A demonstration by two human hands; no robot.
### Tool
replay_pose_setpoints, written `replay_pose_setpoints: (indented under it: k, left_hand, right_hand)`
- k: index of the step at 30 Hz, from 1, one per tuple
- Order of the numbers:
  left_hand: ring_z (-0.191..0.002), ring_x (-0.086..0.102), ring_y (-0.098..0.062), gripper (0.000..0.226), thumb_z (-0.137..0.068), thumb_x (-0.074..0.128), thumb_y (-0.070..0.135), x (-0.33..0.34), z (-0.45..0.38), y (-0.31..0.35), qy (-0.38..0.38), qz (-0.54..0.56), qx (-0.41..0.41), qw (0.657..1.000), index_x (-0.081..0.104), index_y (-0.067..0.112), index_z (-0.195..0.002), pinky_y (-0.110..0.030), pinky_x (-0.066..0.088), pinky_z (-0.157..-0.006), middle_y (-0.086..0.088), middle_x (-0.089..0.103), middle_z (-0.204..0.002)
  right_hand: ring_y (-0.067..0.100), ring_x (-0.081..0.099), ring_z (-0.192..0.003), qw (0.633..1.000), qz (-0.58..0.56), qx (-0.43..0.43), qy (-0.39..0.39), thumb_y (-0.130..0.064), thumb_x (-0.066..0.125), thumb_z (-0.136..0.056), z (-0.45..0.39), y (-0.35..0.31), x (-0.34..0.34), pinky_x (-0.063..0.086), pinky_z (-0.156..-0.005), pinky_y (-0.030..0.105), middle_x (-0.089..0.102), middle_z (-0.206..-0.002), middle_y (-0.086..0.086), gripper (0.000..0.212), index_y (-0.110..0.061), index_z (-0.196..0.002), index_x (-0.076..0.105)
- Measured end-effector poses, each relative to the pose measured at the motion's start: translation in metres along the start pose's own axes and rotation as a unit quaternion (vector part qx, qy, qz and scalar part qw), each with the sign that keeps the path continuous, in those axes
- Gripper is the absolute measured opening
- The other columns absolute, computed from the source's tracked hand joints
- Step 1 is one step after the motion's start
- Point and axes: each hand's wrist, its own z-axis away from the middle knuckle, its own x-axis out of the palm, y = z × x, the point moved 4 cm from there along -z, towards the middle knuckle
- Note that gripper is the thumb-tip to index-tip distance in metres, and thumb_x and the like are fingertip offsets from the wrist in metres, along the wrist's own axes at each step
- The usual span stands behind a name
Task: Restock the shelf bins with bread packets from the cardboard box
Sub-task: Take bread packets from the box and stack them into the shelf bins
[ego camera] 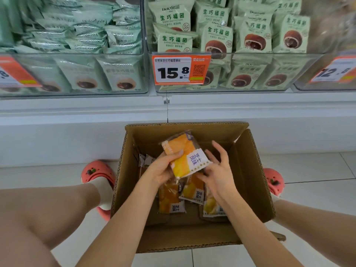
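Note:
An open cardboard box (248,170) stands on the floor between my feet. Several orange bread packets (171,199) lie in its bottom. My left hand (163,168) grips one orange and white bread packet (185,155) above the box, thumb across its front. My right hand (217,170) is beside the packet's lower right corner with fingers spread and relaxed, fingertips at its edge. Above, clear shelf bins (221,87) hold green packets.
A white shelf ledge (96,106) runs across above the box. An orange price tag reading 15.8 (180,70) hangs on the middle bin. Pink shoes (98,174) flank the box on the white tiled floor. My bare knees are at both lower corners.

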Motion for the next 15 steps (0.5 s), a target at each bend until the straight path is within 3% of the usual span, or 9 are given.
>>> replay_pose_setpoints:
  k: [1,3,6,10,12,15]
  left_hand:
    - [-0.095,0.065,-0.026,0.033,-0.082,0.064,0.001,0.005,0.003,-0.001,-0.005,-0.006,0.013,1.000,0.058,0.013,-0.113,-0.045,0.053,-0.078,-0.011,0.068,-0.104]
    - [-0.098,0.064,-0.026,0.037,-0.085,0.060,-0.005,0.014,0.009,-0.002,-0.024,-0.012,0.039,0.999,0.057,0.011,-0.118,-0.047,0.051,-0.083,-0.012,0.068,-0.106]
    - [-0.105,0.063,-0.029,0.051,-0.079,0.065,-0.001,0.022,0.017,-0.001,-0.039,0.001,0.059,0.998,0.053,0.008,-0.127,-0.049,0.051,-0.088,-0.015,0.067,-0.114]
    - [-0.106,0.063,-0.030,0.040,-0.086,0.060,0.030,0.033,0.037,0.014,-0.082,0.053,0.079,0.992,0.057,0.012,-0.122,-0.047,0.050,-0.089,-0.016,0.068,-0.114]
    - [-0.093,0.066,-0.022,0.033,-0.093,0.052,0.032,0.034,0.047,0.029,-0.093,0.016,0.134,0.987,0.060,0.012,-0.119,-0.036,0.054,-0.080,-0.010,0.070,-0.103]
    - [-0.071,0.062,-0.013,0.026,-0.094,0.053,0.025,0.043,0.067,0.052,-0.082,-0.056,0.216,0.971,0.061,0.006,-0.110,-0.023,0.054,-0.059,-0.004,0.066,-0.086]
  right_hand:
    - [0.030,0.055,-0.116,0.991,-0.114,0.064,-0.003,0.006,0.041,-0.091,0.003,0.002,0.003,0.048,-0.092,0.056,0.054,-0.126,0.010,0.054,-0.032,-0.129,0.047]
    - [0.032,0.056,-0.111,0.981,-0.161,0.112,0.003,-0.004,0.038,-0.094,0.009,-0.001,0.007,0.051,-0.085,0.053,0.057,-0.121,0.015,0.046,-0.024,-0.135,0.042]
    - [0.025,0.061,-0.106,0.993,-0.068,0.096,0.029,-0.016,0.052,-0.095,0.013,-0.004,0.006,0.055,-0.074,0.041,0.059,-0.118,0.011,0.036,-0.017,-0.131,0.047]
    - [0.020,0.065,-0.101,0.999,0.035,0.008,0.024,-0.016,0.061,-0.088,0.023,-0.027,0.000,0.057,-0.077,0.035,0.064,-0.113,0.009,0.031,-0.016,-0.119,0.056]
    - [0.019,0.067,-0.098,0.999,0.026,-0.020,0.019,-0.014,0.061,-0.088,0.029,-0.047,-0.002,0.058,-0.077,0.034,0.067,-0.108,0.008,0.020,-0.017,-0.107,0.060]
    - [0.020,0.068,-0.096,0.998,-0.012,-0.063,-0.002,-0.015,0.059,-0.089,0.036,-0.076,-0.001,0.058,-0.078,0.035,0.069,-0.107,0.009,0.019,-0.015,-0.108,0.061]
